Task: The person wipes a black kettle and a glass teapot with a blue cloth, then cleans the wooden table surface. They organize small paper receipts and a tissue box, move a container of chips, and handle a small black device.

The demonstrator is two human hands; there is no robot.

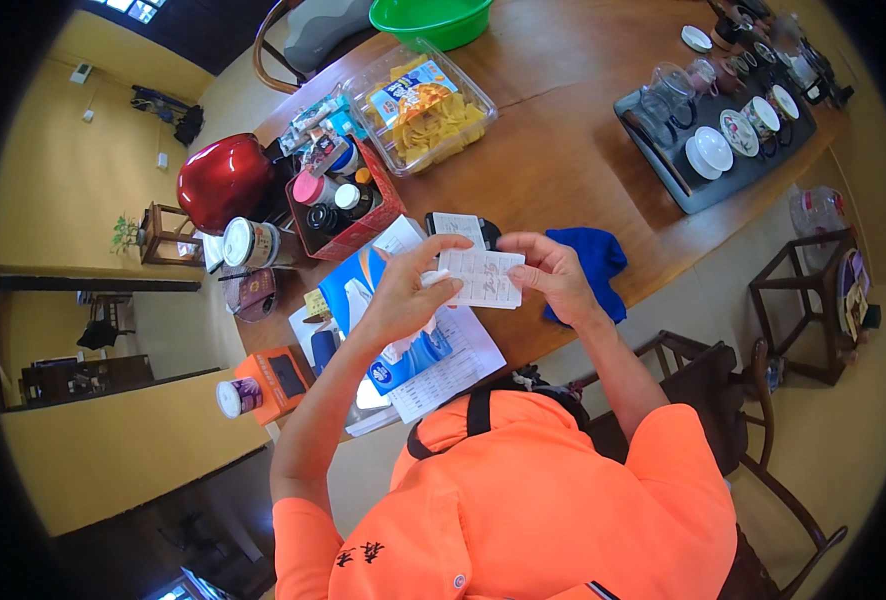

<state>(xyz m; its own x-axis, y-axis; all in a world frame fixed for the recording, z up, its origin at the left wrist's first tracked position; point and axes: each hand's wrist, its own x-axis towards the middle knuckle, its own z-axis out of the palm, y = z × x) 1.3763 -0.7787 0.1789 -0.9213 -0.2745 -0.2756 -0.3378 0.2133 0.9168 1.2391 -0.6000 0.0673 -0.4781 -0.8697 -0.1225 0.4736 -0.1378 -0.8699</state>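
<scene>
Over the near edge of the wooden table, I hold up a small flat white rectangular piece (485, 282) with grid lines and grey script across it. My right hand (560, 272) pinches its right edge between thumb and fingers. At its left side is my left hand (403, 295), closed with a crumpled white tissue (433, 279) at the fingertips; this hand seems to steady the piece too. Just beyond lies a dark object with a similar white gridded panel (456, 227), partly hidden. Below my left forearm sits a blue tissue pack (418, 368) on printed sheets (475, 345).
A blue cloth (603, 258) lies by my right wrist. Farther left stand a red box of bottles (361, 238), a clear tub of yellow chips (443, 130) and an orange box (275, 385). A tea tray (678, 185) with cups is at the far right; a green basin (433, 22) is at the back.
</scene>
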